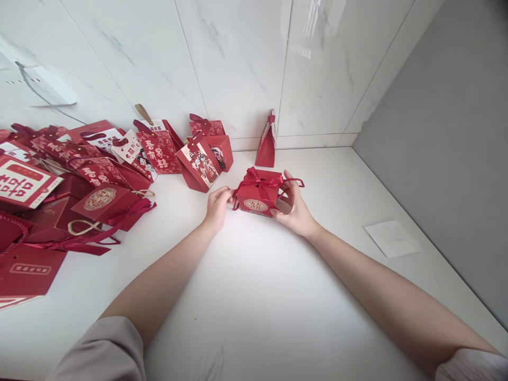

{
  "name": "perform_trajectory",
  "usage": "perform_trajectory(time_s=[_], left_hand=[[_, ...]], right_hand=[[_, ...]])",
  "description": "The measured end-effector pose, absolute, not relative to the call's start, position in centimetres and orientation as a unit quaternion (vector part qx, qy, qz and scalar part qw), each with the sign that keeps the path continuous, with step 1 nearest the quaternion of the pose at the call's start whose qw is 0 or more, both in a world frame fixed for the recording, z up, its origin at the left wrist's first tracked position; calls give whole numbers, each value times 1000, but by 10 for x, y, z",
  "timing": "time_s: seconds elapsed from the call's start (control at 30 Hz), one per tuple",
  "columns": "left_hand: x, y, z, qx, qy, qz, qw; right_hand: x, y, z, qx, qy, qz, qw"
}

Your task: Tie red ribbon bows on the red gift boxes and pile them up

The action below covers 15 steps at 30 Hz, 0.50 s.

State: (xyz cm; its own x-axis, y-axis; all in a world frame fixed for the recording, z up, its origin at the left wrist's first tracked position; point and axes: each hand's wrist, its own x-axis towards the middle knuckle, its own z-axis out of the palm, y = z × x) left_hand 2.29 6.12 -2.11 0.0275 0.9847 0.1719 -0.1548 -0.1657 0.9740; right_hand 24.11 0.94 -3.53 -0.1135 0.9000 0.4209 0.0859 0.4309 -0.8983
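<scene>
A small red gift box point(257, 200) with a round gold emblem on its front sits on the white table. A red ribbon point(262, 182) is tied in a bow across its top, and a twisted red cord handle point(298, 182) sticks out on the right. At the box's left side, my left hand point(217, 206) is closed, its thumb and forefinger pinching what looks like the ribbon's left end. My right hand point(296, 209) grips the box's right side, with the thumb low at the front corner and the fingers up near the cord.
Many red gift boxes point(107, 201) are heaped at the left. Two upright boxes point(200, 165) stand beside the heap, and a tall narrow box point(266, 145) is by the tiled wall point(242, 63). A white paper square point(392, 238) lies at the right, near a grey panel point(444, 132).
</scene>
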Motion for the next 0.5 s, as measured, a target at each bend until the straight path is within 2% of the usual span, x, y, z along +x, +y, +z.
perform_trajectory(time_s=[0.2, 0.5], left_hand=[[17, 62, -11, 460, 349, 641, 505], [20, 60, -19, 468, 347, 606, 542]], right_hand=[[239, 8, -33, -398, -654, 318, 559], [240, 6, -33, -387, -685, 293, 544]])
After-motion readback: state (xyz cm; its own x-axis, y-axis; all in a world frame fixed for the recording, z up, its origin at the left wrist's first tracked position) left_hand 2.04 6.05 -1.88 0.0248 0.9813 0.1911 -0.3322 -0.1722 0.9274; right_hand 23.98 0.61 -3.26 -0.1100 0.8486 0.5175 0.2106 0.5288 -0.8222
